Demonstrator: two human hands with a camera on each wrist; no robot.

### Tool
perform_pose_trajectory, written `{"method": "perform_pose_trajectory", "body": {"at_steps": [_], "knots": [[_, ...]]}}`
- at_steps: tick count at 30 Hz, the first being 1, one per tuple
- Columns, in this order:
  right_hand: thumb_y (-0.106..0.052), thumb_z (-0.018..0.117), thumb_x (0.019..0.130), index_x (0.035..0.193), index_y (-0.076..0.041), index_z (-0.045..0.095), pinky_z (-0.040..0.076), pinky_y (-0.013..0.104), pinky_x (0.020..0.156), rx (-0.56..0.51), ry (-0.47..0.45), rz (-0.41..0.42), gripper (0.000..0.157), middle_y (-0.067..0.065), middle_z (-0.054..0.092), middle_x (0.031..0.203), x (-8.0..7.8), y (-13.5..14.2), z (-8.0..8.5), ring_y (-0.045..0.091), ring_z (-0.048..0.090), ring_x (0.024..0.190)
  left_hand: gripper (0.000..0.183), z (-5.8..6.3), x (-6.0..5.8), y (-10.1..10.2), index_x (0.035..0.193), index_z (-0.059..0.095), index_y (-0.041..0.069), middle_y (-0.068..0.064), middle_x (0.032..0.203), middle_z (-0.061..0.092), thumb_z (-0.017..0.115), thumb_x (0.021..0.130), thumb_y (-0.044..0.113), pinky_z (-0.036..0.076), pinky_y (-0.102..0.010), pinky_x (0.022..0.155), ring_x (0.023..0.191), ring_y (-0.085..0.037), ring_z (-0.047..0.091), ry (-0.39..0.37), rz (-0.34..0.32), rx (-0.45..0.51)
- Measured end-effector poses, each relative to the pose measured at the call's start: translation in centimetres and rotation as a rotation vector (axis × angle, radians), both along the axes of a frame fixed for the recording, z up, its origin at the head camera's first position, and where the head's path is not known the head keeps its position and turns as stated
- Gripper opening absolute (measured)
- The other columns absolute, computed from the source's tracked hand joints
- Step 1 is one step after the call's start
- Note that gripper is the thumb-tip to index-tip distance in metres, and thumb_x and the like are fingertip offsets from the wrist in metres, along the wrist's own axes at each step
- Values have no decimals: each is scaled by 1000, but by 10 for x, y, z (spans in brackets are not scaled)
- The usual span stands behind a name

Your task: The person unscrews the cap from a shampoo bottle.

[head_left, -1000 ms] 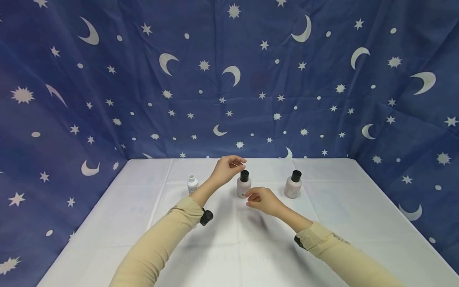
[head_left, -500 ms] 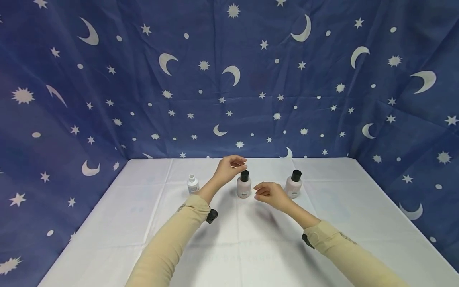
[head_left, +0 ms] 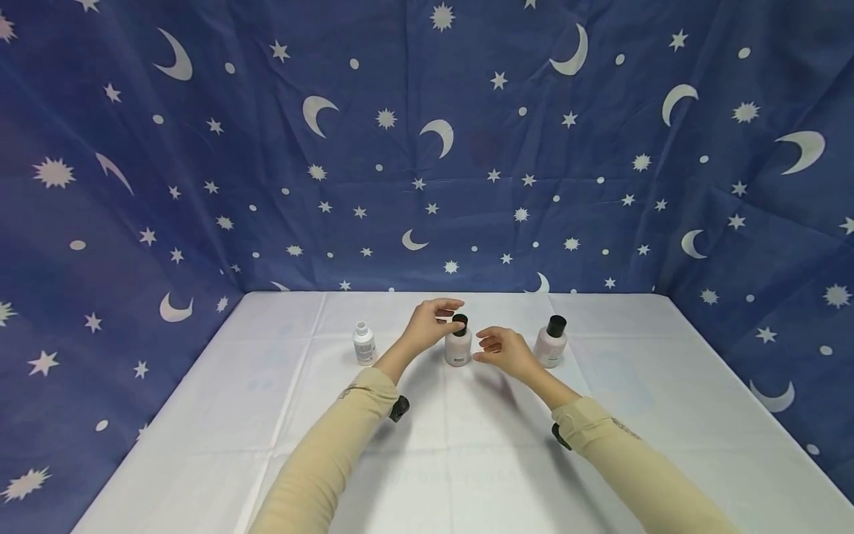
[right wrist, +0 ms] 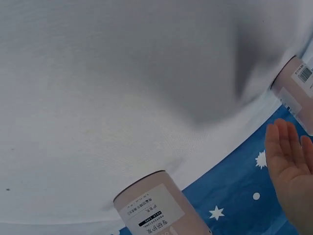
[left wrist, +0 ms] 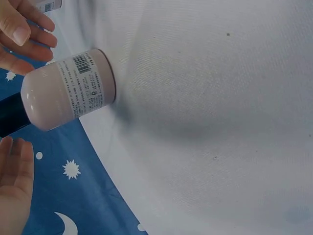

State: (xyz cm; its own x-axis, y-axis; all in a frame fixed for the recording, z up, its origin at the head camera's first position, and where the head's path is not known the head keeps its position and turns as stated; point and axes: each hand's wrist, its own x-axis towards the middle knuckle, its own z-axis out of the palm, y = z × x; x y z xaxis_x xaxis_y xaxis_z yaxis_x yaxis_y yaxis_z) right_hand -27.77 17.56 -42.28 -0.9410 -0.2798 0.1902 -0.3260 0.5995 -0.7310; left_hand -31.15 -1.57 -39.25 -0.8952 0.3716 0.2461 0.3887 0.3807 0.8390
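A pale pink bottle with a black cap (head_left: 457, 348) stands upright in the middle of the table. My left hand (head_left: 427, 326) is at its cap, the thumb in front and the fingers spread behind. In the left wrist view that hand (left wrist: 17, 183) shows nearly straight fingers close to the cap; whether they touch it is unclear. On the bottle's right side my right hand (head_left: 507, 351) hovers with loosely bent fingers, near the body and holding nothing. A similar pink bottle (head_left: 550, 345) stands behind the right hand, and a small white bottle (head_left: 364, 345) without a cap stands to the left.
A white cloth (head_left: 414, 475) covers the table. Behind and at both sides hangs a blue curtain (head_left: 373, 245) with moons and stars, meeting the table's back edge just beyond the bottles. Each wrist carries a small black device.
My left hand has come down slightly around the cap, its thumb now in front of it. The right hand drew back from the bottle's front to its right side. The view has shifted a little.
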Motion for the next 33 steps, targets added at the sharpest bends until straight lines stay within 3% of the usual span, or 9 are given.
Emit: {"method": "perform_pose_trajectory", "body": {"at_steps": [8, 13, 33], "knots": [[-4, 73, 81, 127, 12, 47, 52, 44, 93, -14, -92, 1, 56, 32, 53, 126, -15, -8, -5, 44, 58, 111, 34, -8, -3, 0, 126, 57, -2, -20, 128, 59, 57, 93, 5, 51, -34, 96, 114, -31, 60, -14, -80, -25], [1, 71, 80, 129, 13, 45, 50, 44, 96, -58, -125, 37, 56, 31, 49, 131, -19, -16, -7, 44, 55, 115, 33, -10, -2, 0, 124, 59, -3, -21, 125, 60, 57, 92, 2, 53, -32, 93, 110, -31, 62, -7, -82, -52], [-4, 75, 79, 121, 11, 52, 56, 41, 86, -24, -85, -28, 51, 29, 58, 120, -22, -31, -4, 41, 62, 104, 33, -14, -9, -1, 123, 59, -3, -21, 124, 60, 59, 91, 3, 53, -27, 90, 109, -30, 63, -9, -83, -19]]}}
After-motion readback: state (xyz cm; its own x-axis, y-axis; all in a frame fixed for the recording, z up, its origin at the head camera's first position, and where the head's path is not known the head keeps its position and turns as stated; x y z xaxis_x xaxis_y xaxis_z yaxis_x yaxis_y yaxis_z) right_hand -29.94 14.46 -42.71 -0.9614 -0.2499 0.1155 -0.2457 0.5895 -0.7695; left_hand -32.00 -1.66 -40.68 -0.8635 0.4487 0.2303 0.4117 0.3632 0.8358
